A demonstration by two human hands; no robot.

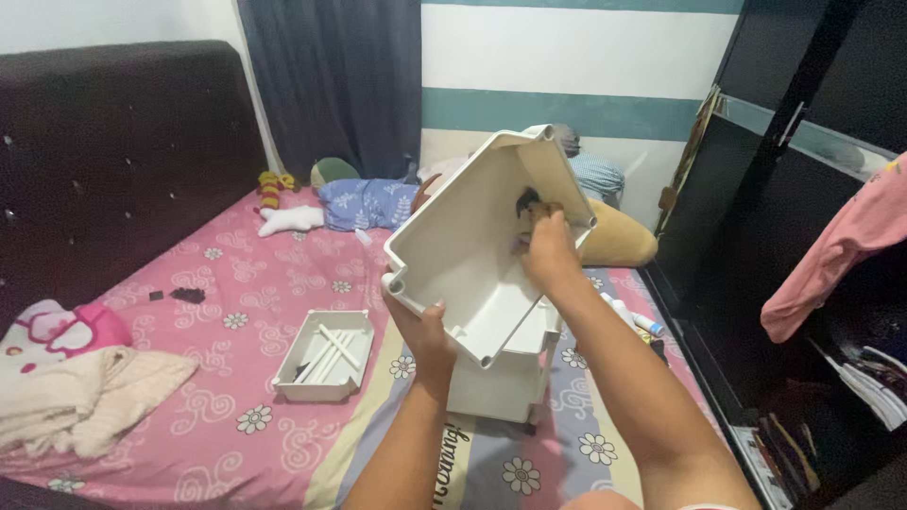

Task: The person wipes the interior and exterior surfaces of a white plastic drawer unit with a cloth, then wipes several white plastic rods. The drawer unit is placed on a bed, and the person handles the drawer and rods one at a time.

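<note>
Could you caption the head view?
Left hand tilts a white tray while right hand wipes inside, over a bed.

A home bedroom: bed (227, 397) (pink floral sheet), dark wardrobe (794, 236), curtain (331, 85).

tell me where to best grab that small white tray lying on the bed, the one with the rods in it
Grip the small white tray by its two long side walls, coming from above. It lies flat and open side up on the pink bedsheet, so the raised rim is free to pinch. Keep it level: the loose white rods inside would likely slide out if it tips.
</note>
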